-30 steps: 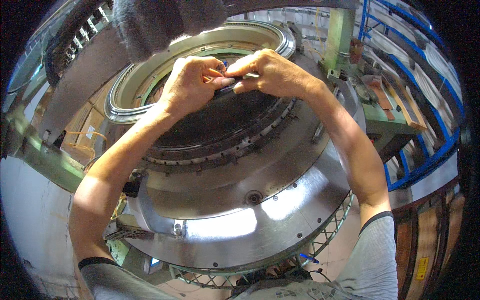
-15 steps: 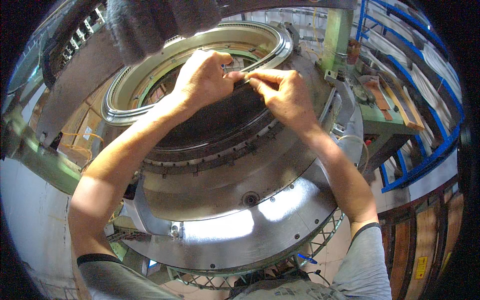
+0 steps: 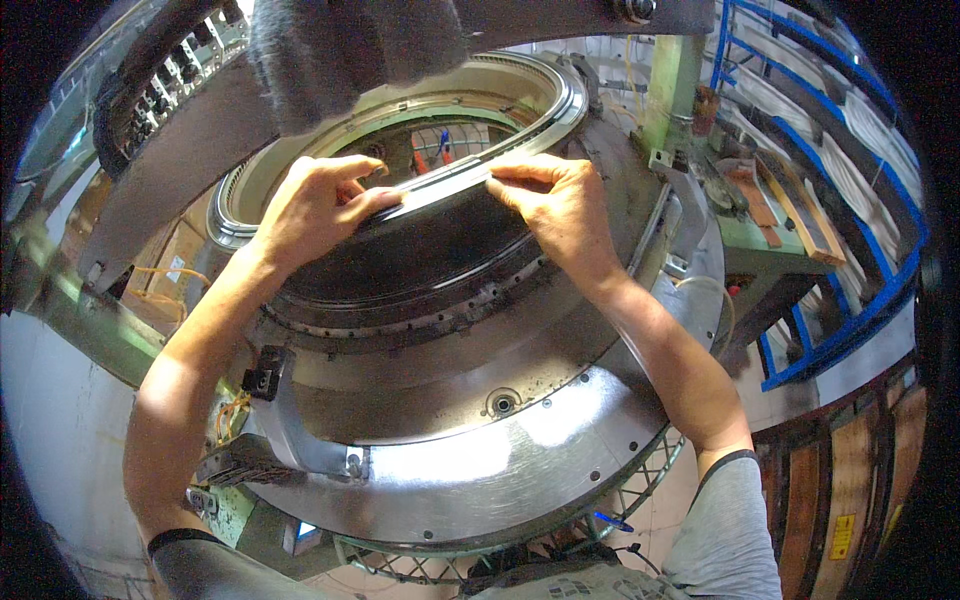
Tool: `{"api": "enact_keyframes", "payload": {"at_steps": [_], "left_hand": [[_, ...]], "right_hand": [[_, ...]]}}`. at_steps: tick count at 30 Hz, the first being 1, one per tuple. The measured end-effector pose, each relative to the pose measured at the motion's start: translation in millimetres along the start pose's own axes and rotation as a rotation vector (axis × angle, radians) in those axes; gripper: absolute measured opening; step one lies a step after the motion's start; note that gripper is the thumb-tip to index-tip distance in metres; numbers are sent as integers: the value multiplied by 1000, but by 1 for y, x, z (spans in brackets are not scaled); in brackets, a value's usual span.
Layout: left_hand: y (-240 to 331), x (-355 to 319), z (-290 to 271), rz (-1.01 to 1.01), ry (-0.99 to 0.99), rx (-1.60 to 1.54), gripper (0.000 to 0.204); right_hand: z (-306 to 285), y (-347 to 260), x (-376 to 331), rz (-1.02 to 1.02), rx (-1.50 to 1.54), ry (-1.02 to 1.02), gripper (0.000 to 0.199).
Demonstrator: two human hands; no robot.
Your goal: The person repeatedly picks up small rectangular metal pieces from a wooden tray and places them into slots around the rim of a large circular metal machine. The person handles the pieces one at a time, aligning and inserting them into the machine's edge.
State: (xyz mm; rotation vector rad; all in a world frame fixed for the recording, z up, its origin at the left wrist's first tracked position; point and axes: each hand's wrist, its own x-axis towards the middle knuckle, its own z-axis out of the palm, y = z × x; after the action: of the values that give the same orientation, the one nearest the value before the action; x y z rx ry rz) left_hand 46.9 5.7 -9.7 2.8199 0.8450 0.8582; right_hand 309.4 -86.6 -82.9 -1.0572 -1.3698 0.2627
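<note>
A large ring of bright metal (image 3: 555,128) with a fine-toothed edge tops a big round machine. At its near rim, my left hand (image 3: 310,212) has its thumb on the metal and its index finger raised apart from it; the other fingers are curled. Farther right along that rim, my right hand (image 3: 565,215) pinches thumb and forefinger together against the edge. Whatever may lie between those fingertips is too small to make out. Beneath both hands is the dark curved side (image 3: 420,255) of the ring.
A grey fuzzy bundle (image 3: 350,60) hangs close at the top. Below spreads a shiny round metal plate (image 3: 440,500). To the right are a green post (image 3: 672,90), a green bench (image 3: 770,245) with a wooden frame (image 3: 800,210), and a blue rack (image 3: 850,335) with white material.
My left hand has slid left and nearer along the rim, away from my right hand, uncovering a stretch of metal between them. My right hand has shifted only slightly, still pinched.
</note>
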Motion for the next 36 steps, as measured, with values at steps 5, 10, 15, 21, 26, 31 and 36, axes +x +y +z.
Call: {"api": "enact_keyframes", "payload": {"at_steps": [5,10,15,21,26,31,36], "left_hand": [[-29,-23,-20,53,-70,-49,30],[-45,-38,-40,1,-145,-70,29],[-55,-41,-41,-25,-135,-121,30],[-57,-42,-38,-20,-125,-96,30],[-52,-36,-37,49,-117,-82,31],[-30,-21,-27,23,-65,-177,35],[6,13,15,-43,-47,-182,31]], "right_hand": [[0,2,1,63,101,-2,15],[3,-5,-2,109,94,24,11],[6,-16,-9,89,-33,73,9],[8,-16,-9,71,-78,114,9],[7,-9,-6,52,-35,96,6],[4,-14,-9,60,-12,132,5],[3,-23,-17,-85,-82,200,7]]}}
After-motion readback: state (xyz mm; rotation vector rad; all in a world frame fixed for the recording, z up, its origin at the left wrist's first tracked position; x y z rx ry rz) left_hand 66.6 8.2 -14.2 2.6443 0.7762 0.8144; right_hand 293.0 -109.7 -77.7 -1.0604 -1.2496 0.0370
